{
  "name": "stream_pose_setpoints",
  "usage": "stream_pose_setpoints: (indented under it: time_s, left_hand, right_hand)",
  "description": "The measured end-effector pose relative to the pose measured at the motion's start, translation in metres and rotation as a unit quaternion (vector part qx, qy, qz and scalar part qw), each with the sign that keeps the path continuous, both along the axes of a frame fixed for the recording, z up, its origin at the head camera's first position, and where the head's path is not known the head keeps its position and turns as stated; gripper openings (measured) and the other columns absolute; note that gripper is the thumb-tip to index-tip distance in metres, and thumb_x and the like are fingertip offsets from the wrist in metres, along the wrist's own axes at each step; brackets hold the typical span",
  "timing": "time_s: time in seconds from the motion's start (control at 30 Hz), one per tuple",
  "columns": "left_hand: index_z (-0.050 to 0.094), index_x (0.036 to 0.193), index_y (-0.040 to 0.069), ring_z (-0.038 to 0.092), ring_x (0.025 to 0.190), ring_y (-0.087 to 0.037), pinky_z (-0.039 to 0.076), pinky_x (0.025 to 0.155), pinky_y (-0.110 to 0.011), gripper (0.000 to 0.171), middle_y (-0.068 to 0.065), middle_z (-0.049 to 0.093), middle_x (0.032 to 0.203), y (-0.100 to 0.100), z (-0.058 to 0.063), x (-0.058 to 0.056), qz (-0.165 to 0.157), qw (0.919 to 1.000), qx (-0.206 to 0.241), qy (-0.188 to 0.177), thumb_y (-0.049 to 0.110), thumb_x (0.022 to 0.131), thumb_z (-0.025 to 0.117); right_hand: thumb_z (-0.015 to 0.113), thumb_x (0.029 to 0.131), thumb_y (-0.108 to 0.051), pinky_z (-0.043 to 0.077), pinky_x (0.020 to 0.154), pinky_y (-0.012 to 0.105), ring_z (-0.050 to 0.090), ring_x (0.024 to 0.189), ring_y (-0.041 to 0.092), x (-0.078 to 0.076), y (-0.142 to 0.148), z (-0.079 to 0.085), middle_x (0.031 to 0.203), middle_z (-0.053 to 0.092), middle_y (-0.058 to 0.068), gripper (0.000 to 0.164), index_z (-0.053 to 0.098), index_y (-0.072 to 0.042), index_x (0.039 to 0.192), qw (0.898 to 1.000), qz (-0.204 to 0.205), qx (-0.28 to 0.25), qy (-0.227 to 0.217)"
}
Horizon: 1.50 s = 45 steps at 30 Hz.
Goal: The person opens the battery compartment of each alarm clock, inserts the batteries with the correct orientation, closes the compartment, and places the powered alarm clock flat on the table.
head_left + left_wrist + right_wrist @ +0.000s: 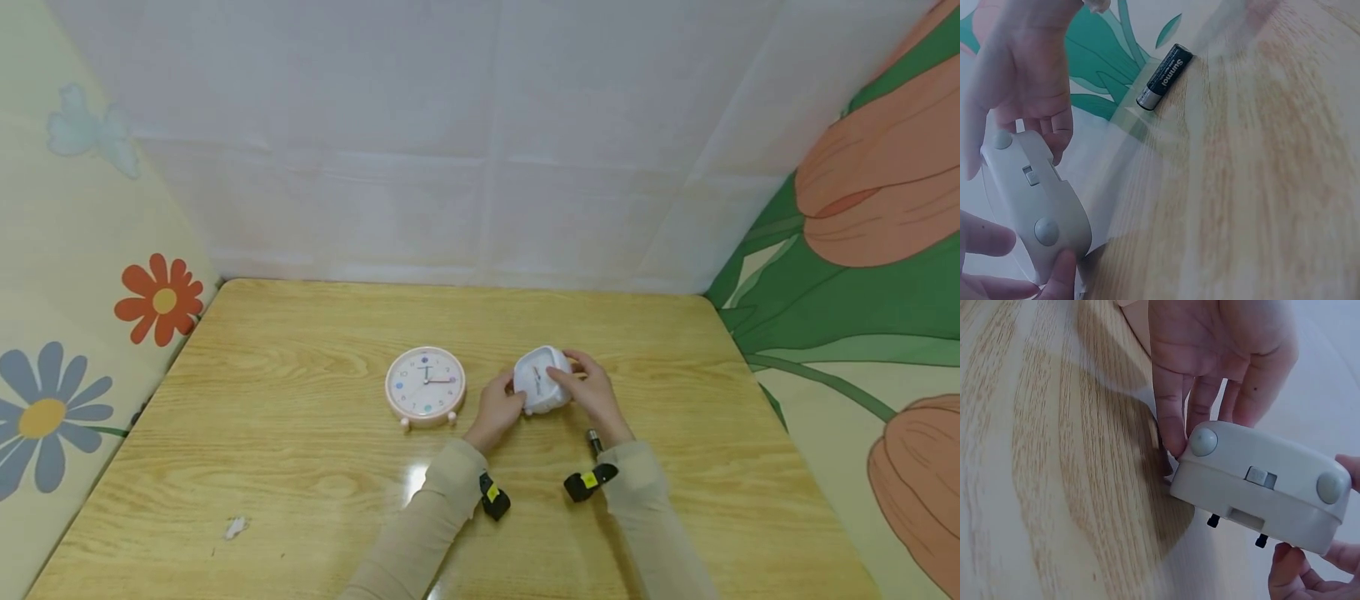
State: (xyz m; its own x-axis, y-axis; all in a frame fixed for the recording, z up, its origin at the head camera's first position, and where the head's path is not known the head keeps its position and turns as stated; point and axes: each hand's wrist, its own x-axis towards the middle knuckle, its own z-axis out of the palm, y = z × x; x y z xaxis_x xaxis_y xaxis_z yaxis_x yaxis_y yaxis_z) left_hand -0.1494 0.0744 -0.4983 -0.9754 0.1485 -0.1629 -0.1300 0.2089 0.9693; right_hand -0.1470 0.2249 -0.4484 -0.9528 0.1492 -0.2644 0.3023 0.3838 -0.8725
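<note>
A small white alarm clock [538,383] is held between both hands near the middle of the table, tilted in the head view with faint dark writing on its upper side. My left hand [500,409] grips its left edge. On the opposite edge is my right hand [592,389], its thumb over the top. Two round feet and a small slide switch [1257,475] show on the side towards me, with two black knobs [1212,520] sticking out below. Near my right wrist lies a black battery [1166,76] with a silver end, apart from the clock.
A round pink alarm clock [425,385] lies face up on the wooden table [300,467], left of my hands. A white scrap [236,527] is at the front left. A white cloth backdrop [420,167] and flowered panels [885,208] stand around the table.
</note>
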Motion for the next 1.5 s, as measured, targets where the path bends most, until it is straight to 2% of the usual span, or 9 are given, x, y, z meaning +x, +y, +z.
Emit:
stream_pose_setpoints:
  time_s: [0.17,0.23,0.33,0.5,0.73,1.0,1.23,1.5]
  left_hand:
    - [0.052,0.125,-0.004,0.053,0.102,-0.020,0.045,0.087,-0.032,0.044,-0.016,0.058,0.117,0.000,-0.001,0.000,-0.004,1.0000,0.006,0.002,0.005,0.082,0.056]
    - [0.050,0.125,-0.005,0.053,0.104,-0.022,0.044,0.089,-0.033,0.045,-0.017,0.055,0.121,0.002,-0.003,-0.001,-0.002,0.9999,0.007,-0.008,0.005,0.082,0.056]
    - [0.049,0.125,-0.006,0.054,0.103,-0.022,0.046,0.087,-0.031,0.044,-0.019,0.054,0.122,0.002,-0.002,-0.002,-0.002,1.0000,0.001,-0.008,0.006,0.083,0.055]
    - [0.050,0.124,-0.008,0.049,0.114,-0.028,0.039,0.095,-0.036,0.043,-0.021,0.053,0.123,0.003,0.000,0.000,0.004,0.9997,-0.025,0.002,0.007,0.083,0.056]
    - [0.051,0.122,-0.008,0.058,0.094,-0.024,0.050,0.076,-0.029,0.041,-0.021,0.059,0.111,0.001,0.001,0.002,-0.005,0.9996,-0.023,0.013,0.009,0.085,0.055]
    - [0.055,0.119,-0.007,0.058,0.096,-0.024,0.050,0.077,-0.030,0.038,-0.020,0.060,0.110,0.000,0.002,0.002,-0.006,0.9993,-0.030,0.019,0.012,0.086,0.055]
    - [0.060,0.114,-0.003,0.060,0.090,-0.021,0.050,0.073,-0.029,0.036,-0.015,0.064,0.102,0.000,0.001,0.001,-0.019,0.9994,-0.015,0.024,0.024,0.093,0.051]
    - [0.061,0.112,-0.004,0.059,0.097,-0.025,0.049,0.081,-0.033,0.036,-0.017,0.063,0.105,0.001,0.002,0.002,-0.010,0.9984,-0.034,0.043,0.024,0.094,0.049]
  right_hand:
    - [0.062,0.086,-0.028,0.045,0.065,0.025,0.046,0.085,0.020,0.001,-0.003,0.002,0.115,0.044,0.018,0.056,0.043,-0.004,0.132,1.000,0.009,0.006,0.012]
    - [0.062,0.086,-0.027,0.045,0.065,0.025,0.047,0.084,0.020,0.002,-0.004,0.002,0.114,0.045,0.018,0.055,0.043,-0.004,0.132,1.000,0.012,0.008,0.016]
    - [0.061,0.087,-0.026,0.045,0.064,0.025,0.047,0.083,0.019,0.002,-0.005,0.004,0.114,0.045,0.019,0.054,0.043,-0.004,0.132,1.000,0.015,0.010,0.020]
    - [0.059,0.088,-0.023,0.045,0.063,0.024,0.048,0.079,0.017,0.003,-0.007,0.005,0.112,0.046,0.019,0.050,0.044,-0.003,0.131,0.999,0.014,0.003,0.028]
    - [0.057,0.089,-0.016,0.044,0.060,0.022,0.047,0.073,0.012,0.004,-0.010,0.005,0.108,0.047,0.020,0.043,0.047,-0.001,0.129,0.999,0.002,-0.022,0.048]
    - [0.056,0.088,-0.005,0.044,0.058,0.020,0.048,0.071,0.010,0.006,-0.013,0.005,0.106,0.048,0.021,0.042,0.048,0.001,0.128,0.996,-0.019,-0.063,0.054]
    - [0.057,0.088,-0.009,0.047,0.062,0.021,0.051,0.074,0.008,0.005,-0.012,0.001,0.108,0.048,0.020,0.046,0.044,0.003,0.130,0.995,-0.020,-0.091,0.036]
    - [0.057,0.088,-0.008,0.047,0.062,0.020,0.052,0.073,0.006,0.005,-0.012,0.000,0.107,0.049,0.019,0.043,0.047,0.005,0.128,0.994,-0.028,-0.103,0.031]
